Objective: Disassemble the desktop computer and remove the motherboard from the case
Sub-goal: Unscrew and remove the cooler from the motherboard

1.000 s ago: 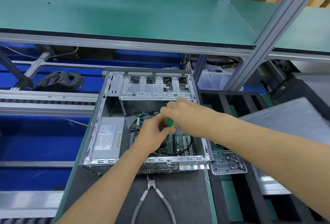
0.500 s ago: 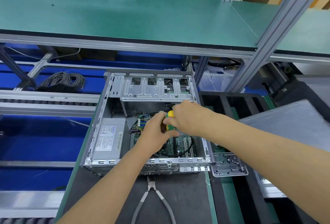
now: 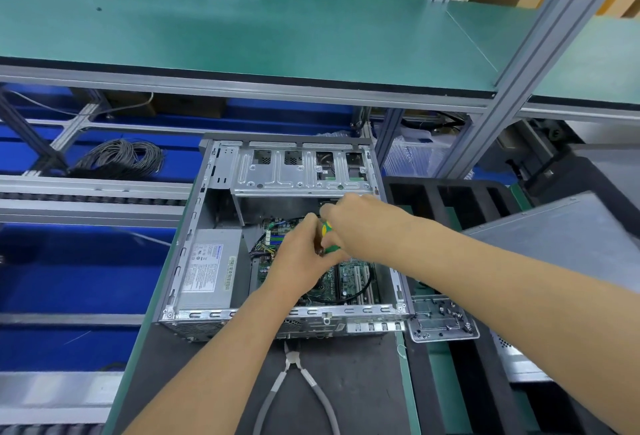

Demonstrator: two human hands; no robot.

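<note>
The motherboard (image 3: 349,278) sits seated flat on the floor of the open case (image 3: 194,226), which lies on its side on the dark mat, so the main job is not done. I'm working from the board outward. Directly above it my two hands meet on a screwdriver with a green and yellow handle (image 3: 326,235). My right hand (image 3: 360,223) is curled over the top of the handle, gripping it; my left hand (image 3: 301,254) wraps the lower part, fingers closed around it where the shaft would run. The tip itself is hidden under my hands, so I cannot tell which screw it sits on.

Over the last second the handle has gone from a small green sliver between my hands to showing its yellow band, and the hands have stayed over the same spot on the board. I read that as the driver turning in place, probably backing out a mounting screw, though I can't confirm the screw is moving.

Left of the board inside the case is the power supply (image 3: 207,268), beyond the board the empty drive cage (image 3: 301,171). A black cable (image 3: 363,291) loops over the board's near edge and may want clearing first. Just outside the case's near wall lie cutting pliers (image 3: 298,382); off its right corner rests a loose metal bracket (image 3: 441,320).
</note>
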